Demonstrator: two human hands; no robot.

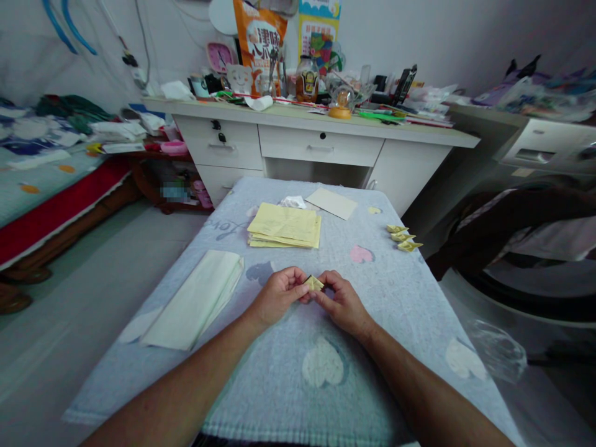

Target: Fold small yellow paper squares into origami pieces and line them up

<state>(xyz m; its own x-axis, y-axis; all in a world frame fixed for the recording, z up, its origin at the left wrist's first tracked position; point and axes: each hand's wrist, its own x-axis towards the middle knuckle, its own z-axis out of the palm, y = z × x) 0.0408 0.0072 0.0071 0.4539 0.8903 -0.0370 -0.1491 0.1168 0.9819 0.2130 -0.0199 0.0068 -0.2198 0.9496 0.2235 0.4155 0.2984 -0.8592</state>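
Between my two hands, above the middle of the cloth-covered table (382, 347), is a small folded piece of yellow paper (313, 284). The fingers of my left hand (285, 290) pinch its left side. My right hand (342, 299) grips its right side, thumb in front. Beyond my hands lies a stack of yellow paper sheets (284, 225). Several small folded yellow paper boats (401, 238) sit in a row near the table's right edge. A long folded pale green paper bundle (198, 298) rests to the left of my left forearm.
Behind the yellow stack are a crumpled white tissue (293, 202) and a flat beige card (332, 203). A white desk (321, 144) crowded with jars and a snack bag (261, 46) stands behind the table. A bed (46, 180) is at left, a washing machine (549, 149) at right.
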